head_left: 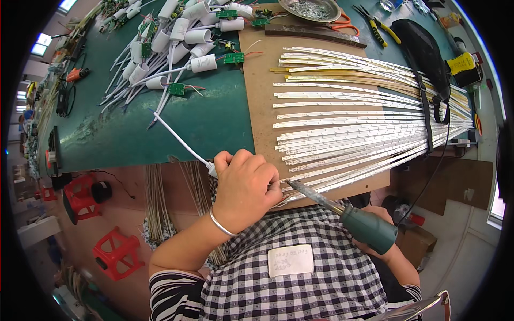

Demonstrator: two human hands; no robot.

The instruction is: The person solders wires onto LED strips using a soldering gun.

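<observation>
"Soldering iron [368,228]: who has it?"

"Right hand [379,212], wrapped round the green handle and partly hidden by it; the iron's tip sits just beside the left hand [246,182], which closes over the thick end of a white cable [182,138]; what its fingertips pinch, I cannot tell."

"Edges?"

"Brown board [262,112] juts past the desk's [225,112] near edge; light strips [332,136] fan across it, ends near the tip."

"Open room?"

"Green stretch left of the board, cable crossing it; beyond, white housings [203,63] heap up; yellow-handled pliers [378,35] and a metal dish [308,20] lie farthest."
</observation>
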